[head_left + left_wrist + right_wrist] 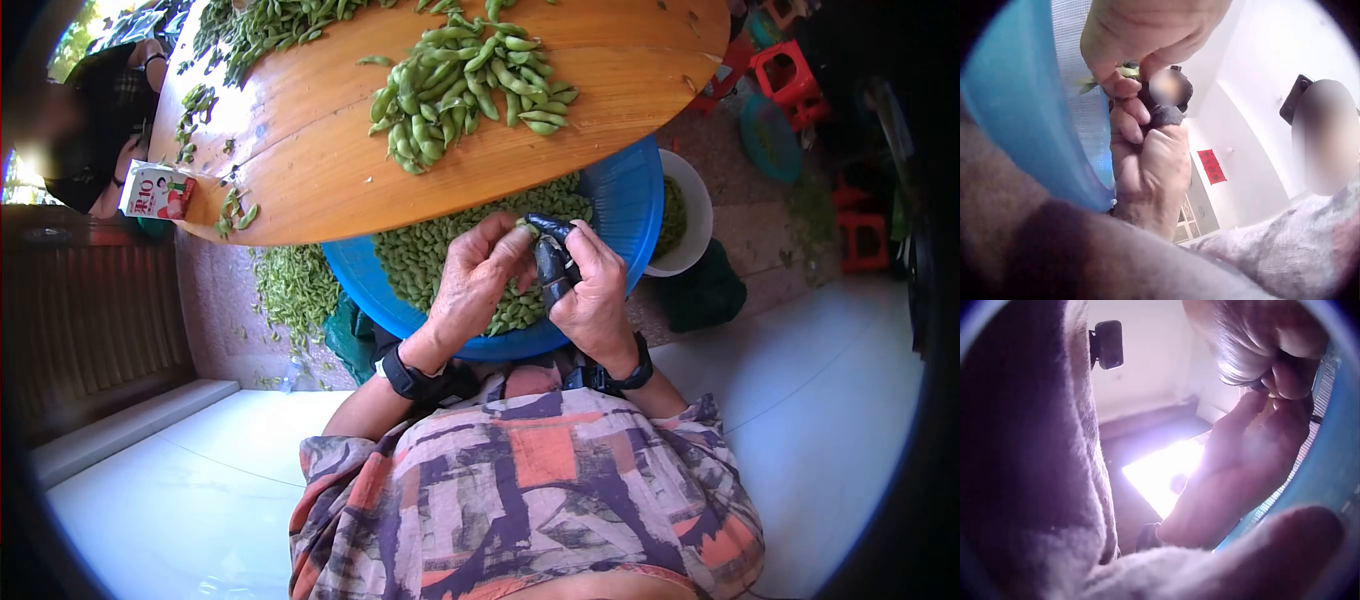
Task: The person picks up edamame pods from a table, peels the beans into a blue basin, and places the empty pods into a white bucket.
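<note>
Over a blue basket (645,200) full of shelled green soybeans (410,265), two hands meet at their fingertips. The left hand (478,275) pinches a green soybean pod (1129,72) between thumb and fingers. Black covers (551,270) sheathe the thumb and a finger of the right hand (597,305), which grips the same pod from the other side. Most of the pod is hidden by the fingers. In the right wrist view the left hand (1241,456) lies below the right hand (1266,337), fingertips together.
A wooden table (300,140) beyond the basket bears a heap of unshelled pods (470,90) and a drink carton (157,190). Empty-looking hulls (295,290) lie on the floor to the left. A white bucket (700,215) and red stools (788,82) stand to the right. Another person (100,120) is at far left.
</note>
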Demonstrator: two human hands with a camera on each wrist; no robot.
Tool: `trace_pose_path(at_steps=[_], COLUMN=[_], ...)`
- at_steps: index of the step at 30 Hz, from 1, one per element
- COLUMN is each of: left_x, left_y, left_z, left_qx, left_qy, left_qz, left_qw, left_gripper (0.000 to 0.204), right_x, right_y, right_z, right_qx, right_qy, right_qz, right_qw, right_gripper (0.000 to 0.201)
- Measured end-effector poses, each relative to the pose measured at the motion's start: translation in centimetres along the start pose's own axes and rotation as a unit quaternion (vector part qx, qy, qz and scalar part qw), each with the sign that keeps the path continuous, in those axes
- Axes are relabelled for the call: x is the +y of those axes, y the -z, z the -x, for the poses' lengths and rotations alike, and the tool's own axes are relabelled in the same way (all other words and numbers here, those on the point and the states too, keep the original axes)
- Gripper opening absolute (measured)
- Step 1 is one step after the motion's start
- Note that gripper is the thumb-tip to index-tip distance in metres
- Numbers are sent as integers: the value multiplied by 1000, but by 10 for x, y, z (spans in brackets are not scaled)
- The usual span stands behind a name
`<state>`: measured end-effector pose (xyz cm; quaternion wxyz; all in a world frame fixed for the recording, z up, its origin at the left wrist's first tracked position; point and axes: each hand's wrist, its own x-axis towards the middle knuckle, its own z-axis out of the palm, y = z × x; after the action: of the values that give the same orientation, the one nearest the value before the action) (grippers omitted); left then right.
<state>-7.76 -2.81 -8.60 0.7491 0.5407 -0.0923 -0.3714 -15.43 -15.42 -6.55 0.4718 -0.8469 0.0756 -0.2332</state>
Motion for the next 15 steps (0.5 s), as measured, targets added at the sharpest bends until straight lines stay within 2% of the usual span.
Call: trace_pose_path(at_steps=[5, 6, 8, 9, 11, 12, 13, 15], left_x=[7, 6, 6, 7, 8, 7, 7, 4], left_y=[6, 8, 7, 5, 5, 7, 8, 10], left_z=[3, 3, 2, 3, 3, 3, 3, 1], left_qx=[-5, -13, -22, -26, -30, -35, -39, -41], left_qy=[-1, 13, 28, 22, 17, 24, 32, 40], left_qz=[-31, -21, -11, -25, -38, -13, 12, 61], left_qw=[999, 1000, 999, 999, 999, 999, 999, 996], left_gripper=[23, 23, 23, 22, 22, 19, 16, 14], right_x=[0, 4, 4, 3, 2, 2, 2, 1], right_y=[1, 1, 10, 10, 9, 6, 7, 7], right_z=[0, 1, -2, -2, -3, -4, -5, -7], right_qx=[-12, -37, -90, -90, -80, -56, -56, -49], right_qy=[29, -66, -227, -227, -191, -98, -98, 30], right_qz=[23, -75, -219, -219, -170, -103, -103, -19], right_qw=[999, 994, 945, 945, 963, 988, 988, 998], right_gripper=[17, 15, 12, 12, 12, 17, 17, 26])
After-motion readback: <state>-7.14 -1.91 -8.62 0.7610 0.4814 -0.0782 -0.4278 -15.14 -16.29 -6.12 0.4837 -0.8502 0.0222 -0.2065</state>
